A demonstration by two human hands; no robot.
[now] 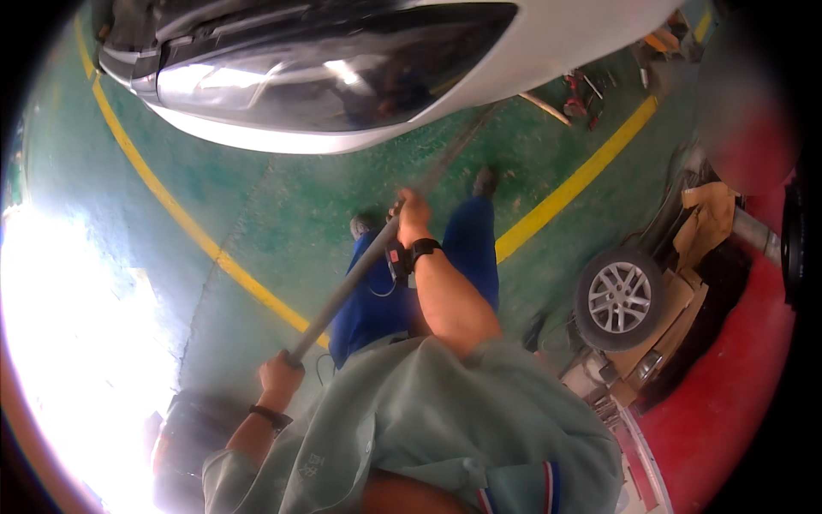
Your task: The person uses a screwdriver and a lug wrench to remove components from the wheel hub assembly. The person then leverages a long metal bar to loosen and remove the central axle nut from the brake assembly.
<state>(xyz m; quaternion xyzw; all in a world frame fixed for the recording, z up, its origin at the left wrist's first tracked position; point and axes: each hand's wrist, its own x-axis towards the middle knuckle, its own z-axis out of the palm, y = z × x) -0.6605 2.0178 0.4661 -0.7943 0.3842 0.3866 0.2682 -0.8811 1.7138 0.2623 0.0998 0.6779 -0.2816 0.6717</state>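
A long grey pole (349,283) slants across in front of my body, from the lower left up toward the underside of a white car (257,135). Near its lower end my left hand (281,378) is closed around it. Farther up, my right hand (413,214) also grips the pole, fingers wrapped over it. Beyond that hand the pole runs on past my feet, and its far end is lost near the car's lower edge. A dark headlight (342,77) fills much of the car's visible front.
To the right, a wheel with a silver rim (620,296) lies by cardboard (707,214) and mixed parts, beside a red surface (728,394). Tools (582,98) lie on the green floor (282,201) past the car's corner. A yellow line (582,180) crosses the floor.
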